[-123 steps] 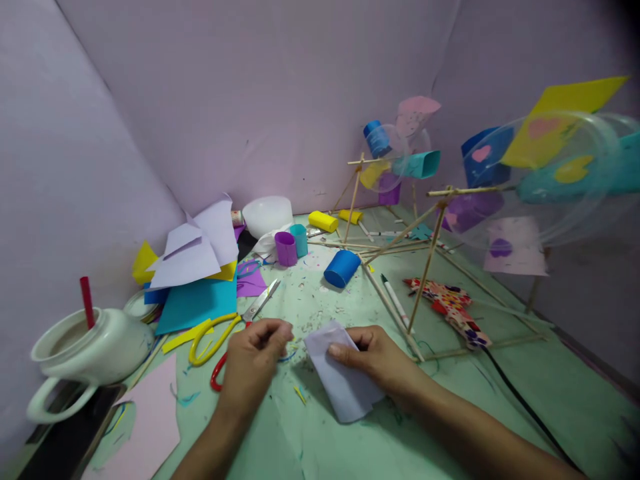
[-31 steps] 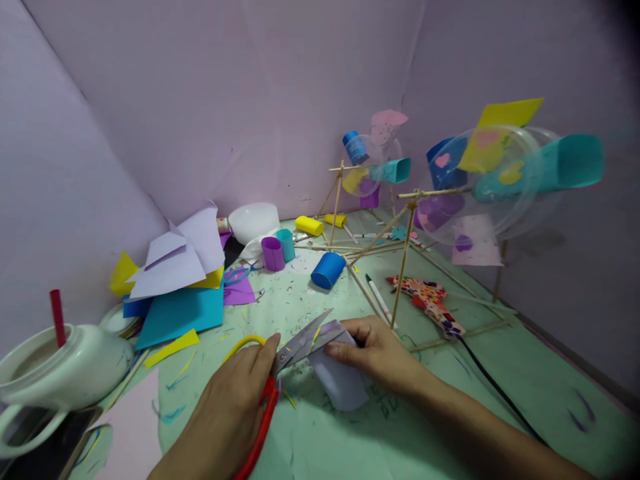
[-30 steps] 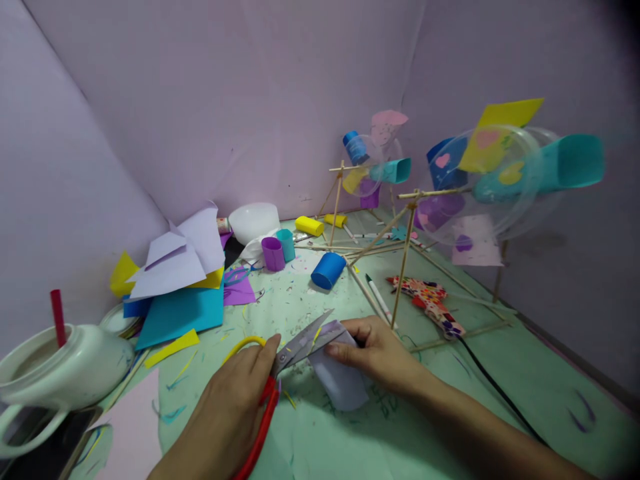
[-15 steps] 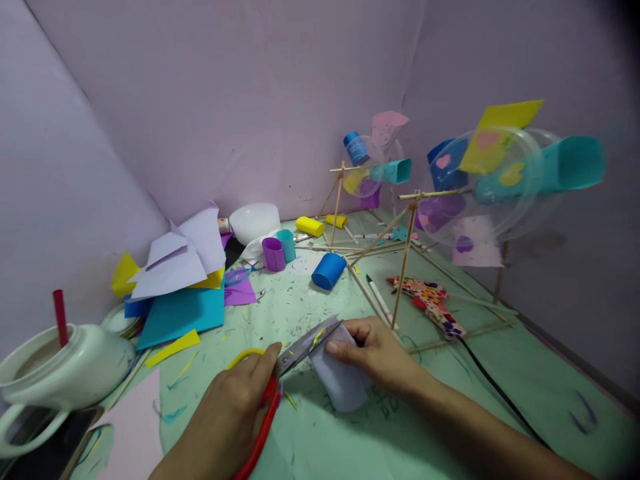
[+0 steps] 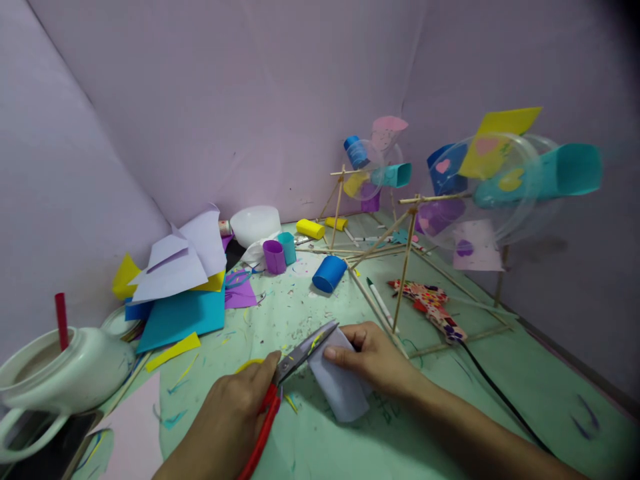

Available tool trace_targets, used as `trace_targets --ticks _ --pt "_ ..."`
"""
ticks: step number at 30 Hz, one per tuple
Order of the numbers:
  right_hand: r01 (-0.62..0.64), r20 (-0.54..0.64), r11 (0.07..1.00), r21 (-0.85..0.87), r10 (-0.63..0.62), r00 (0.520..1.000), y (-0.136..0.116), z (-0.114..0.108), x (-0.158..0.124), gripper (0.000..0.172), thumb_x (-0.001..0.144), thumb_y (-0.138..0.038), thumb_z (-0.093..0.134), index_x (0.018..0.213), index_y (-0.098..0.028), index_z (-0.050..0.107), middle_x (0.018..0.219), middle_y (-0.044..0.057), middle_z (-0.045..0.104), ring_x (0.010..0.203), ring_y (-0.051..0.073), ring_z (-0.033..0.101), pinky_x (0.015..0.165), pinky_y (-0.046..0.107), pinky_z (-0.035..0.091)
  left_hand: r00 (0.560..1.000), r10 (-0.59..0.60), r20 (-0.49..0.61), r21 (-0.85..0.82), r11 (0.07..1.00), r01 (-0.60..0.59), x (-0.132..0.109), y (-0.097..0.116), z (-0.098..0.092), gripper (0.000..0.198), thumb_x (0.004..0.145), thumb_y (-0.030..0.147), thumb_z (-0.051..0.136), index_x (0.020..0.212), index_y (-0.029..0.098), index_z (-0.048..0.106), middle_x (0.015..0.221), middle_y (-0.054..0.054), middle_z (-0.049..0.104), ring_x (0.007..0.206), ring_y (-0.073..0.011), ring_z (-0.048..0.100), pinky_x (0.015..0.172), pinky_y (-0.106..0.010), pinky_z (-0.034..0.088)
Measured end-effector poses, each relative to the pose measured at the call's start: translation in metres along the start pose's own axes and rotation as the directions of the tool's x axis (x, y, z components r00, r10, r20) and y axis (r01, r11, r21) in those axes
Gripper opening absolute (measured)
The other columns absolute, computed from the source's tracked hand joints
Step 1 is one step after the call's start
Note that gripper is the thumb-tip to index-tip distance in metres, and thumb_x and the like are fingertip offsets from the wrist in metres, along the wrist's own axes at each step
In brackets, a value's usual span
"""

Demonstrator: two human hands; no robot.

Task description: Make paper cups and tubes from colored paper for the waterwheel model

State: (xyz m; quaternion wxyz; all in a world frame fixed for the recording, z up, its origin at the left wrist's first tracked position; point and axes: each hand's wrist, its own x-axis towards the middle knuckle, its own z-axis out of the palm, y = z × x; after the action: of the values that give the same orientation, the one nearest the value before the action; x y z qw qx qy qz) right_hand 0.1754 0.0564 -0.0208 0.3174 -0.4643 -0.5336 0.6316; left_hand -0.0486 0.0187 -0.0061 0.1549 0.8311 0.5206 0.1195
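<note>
My left hand (image 5: 239,403) grips a pair of scissors (image 5: 293,363) with red and yellow handles. Bits of yellow stick to the blades, which lie along the upper edge of a curled piece of pale lavender paper (image 5: 340,390). That paper is pinched between the thumb and fingers of my right hand (image 5: 367,353), just above the green-covered table (image 5: 320,453). Beyond the hands a blue paper tube (image 5: 330,274) lies on its side, and purple (image 5: 275,257) and teal (image 5: 287,248) tubes stand upright further back.
Two stick frames carrying clear plastic wheels (image 5: 505,190) with coloured paper cups stand at the right. A patterned glue gun (image 5: 433,307) with a black cord lies beneath. Stacked paper sheets (image 5: 180,313) and a white teapot (image 5: 75,373) are at the left. Scraps litter the table.
The scissor blades have closed a little along the paper's upper edge. Both hands and the paper sit slightly lower in view, and the whole scene has shifted slightly.
</note>
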Motion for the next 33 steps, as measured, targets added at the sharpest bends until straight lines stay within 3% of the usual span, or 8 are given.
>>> trace_targets --ticks 10,17,27,33 --pt "-0.037 -0.014 0.999 0.015 0.037 0.999 0.004 -0.003 0.001 0.032 0.061 -0.042 0.066 0.068 -0.011 0.064 0.054 0.000 0.054 0.047 0.010 0.046 0.044 0.020 0.033 0.990 -0.026 0.140 -0.098 0.994 0.040 0.003 0.011 -0.010 0.035 0.083 0.021 0.038 0.114 0.026 0.054 0.100 -0.006 0.066 0.090 -0.0197 0.061 0.081 -0.031 0.048" --pt "0.114 0.089 0.993 -0.036 -0.110 0.990 0.000 0.007 -0.002 0.014 0.063 -0.020 0.061 0.071 -0.014 0.071 0.065 0.000 0.060 0.061 0.012 0.048 0.054 0.020 0.037 0.996 -0.054 0.065 -0.063 0.996 0.058 0.002 0.017 -0.001 0.039 0.082 0.019 0.037 0.119 0.019 0.048 0.106 -0.012 0.061 0.098 -0.0226 0.055 0.085 -0.037 0.045" --pt "0.059 0.002 0.994 -0.090 -0.059 0.998 0.001 0.010 -0.004 0.016 0.065 -0.027 0.059 0.056 -0.013 0.063 0.053 -0.002 0.046 0.049 0.009 0.037 0.043 0.020 0.028 0.995 -0.084 0.051 0.008 0.996 0.084 0.006 0.021 -0.003 0.040 0.080 0.014 0.035 0.116 0.019 0.051 0.104 -0.012 0.063 0.097 -0.0226 0.058 0.083 -0.037 0.046" --pt "0.070 0.013 0.993 -0.100 -0.069 0.998 0.001 0.010 -0.004 0.018 0.064 -0.029 0.060 0.054 -0.015 0.058 0.053 -0.002 0.046 0.048 0.009 0.039 0.042 0.020 0.029 0.994 -0.066 0.090 0.003 0.998 0.066 0.005 0.022 -0.007 0.040 0.082 0.015 0.034 0.118 0.020 0.051 0.107 -0.012 0.063 0.098 -0.0215 0.058 0.084 -0.036 0.046"
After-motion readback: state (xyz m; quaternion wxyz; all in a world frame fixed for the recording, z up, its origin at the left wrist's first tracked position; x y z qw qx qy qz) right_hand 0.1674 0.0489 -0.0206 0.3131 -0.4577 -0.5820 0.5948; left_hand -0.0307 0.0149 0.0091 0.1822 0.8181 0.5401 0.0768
